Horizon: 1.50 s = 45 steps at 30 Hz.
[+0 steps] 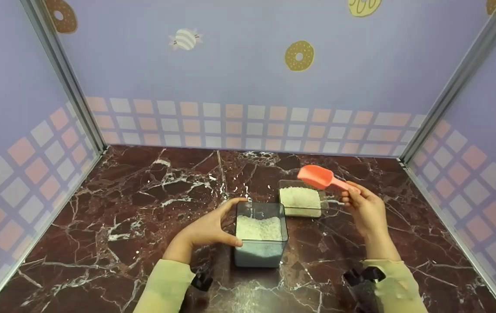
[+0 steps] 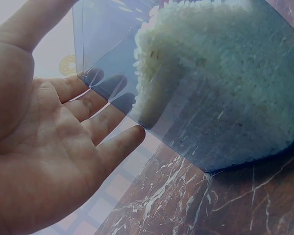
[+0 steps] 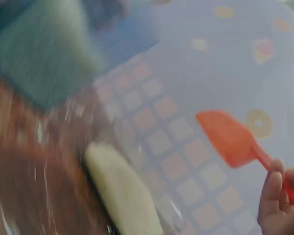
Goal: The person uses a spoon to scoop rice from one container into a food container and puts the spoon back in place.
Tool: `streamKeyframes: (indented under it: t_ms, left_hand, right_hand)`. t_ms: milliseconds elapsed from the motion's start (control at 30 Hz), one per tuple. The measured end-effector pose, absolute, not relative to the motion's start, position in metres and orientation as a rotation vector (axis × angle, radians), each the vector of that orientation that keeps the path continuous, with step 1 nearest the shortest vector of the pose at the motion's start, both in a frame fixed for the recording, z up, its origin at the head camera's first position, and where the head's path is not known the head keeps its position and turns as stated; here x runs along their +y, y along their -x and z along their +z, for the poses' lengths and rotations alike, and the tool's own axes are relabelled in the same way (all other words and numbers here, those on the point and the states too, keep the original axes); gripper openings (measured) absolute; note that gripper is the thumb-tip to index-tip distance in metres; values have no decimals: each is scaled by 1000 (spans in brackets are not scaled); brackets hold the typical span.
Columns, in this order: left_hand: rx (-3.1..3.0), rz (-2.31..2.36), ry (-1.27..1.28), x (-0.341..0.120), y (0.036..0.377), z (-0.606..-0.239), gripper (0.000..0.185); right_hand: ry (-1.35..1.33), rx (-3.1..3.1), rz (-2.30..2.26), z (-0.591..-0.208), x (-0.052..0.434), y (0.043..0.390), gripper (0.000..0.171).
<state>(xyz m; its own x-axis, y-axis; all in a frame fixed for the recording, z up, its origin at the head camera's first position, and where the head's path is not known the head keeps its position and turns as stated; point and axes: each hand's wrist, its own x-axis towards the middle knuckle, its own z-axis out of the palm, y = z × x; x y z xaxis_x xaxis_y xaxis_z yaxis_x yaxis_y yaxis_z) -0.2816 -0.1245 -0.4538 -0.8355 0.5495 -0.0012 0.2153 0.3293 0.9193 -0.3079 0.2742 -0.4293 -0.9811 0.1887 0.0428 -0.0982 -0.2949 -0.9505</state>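
Note:
A clear dark-tinted plastic container point(image 1: 260, 254), partly filled with white rice point(image 2: 225, 63), stands on the tabletop in front of the person. My left hand point(image 1: 211, 228) spans its left side, thumb at the near corner and fingers at the far one; in the left wrist view the fingertips meet the wall. With thumb and fingers my right hand point(image 1: 367, 213) pinches the handle of an orange-red scoop point(image 1: 316, 176). The scoop is raised over a smaller clear container point(image 1: 302, 213) of rice, which has a clear handle on its right. No rice shows in the scoop.
Dark red marbled tabletop point(image 1: 165, 226) lies under everything, with stray rice grains scattered left of and behind the large container. Lilac panels point(image 1: 239, 65) with printed doughnuts and tiles enclose the back and sides. Metal posts point(image 1: 443, 82) stand at the back corners.

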Motion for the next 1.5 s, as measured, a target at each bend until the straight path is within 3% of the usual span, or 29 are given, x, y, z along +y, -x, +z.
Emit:
streamKeyframes:
  t_ms: [200,500,733,900,1167,1300,1500]
  left_hand:
    - [2289,1509,-698,-124,281,-453,107]
    - [2291,1496,-697,-125,282,-454,107]
    - [2292,1498,-718,-126,282,-453,106]
    - [2295,1494,-703,-125,282,-452,105]
    - [2295,1487,-734,-124,283,-453,105]
    - [2258,1519,-739,-124,283,-453,106]
    - [2231,1550,-723,-124,283,-454,107]
  right_hand:
    - [-32,-1435,2961,-423,278,303,28]
    - [-389,-1570,2976,-405,261,282,27]
    - [-412,-2157,2362,-377,229,262,22]
    - [-646,-2567,1573,-355,199,246,21]
    - [-861,-2657,503,-342,153,225,12]
    - [-955,-2727,434,-346,147,225,13]
    - [-943,-2882,829,-360,158,239,18]
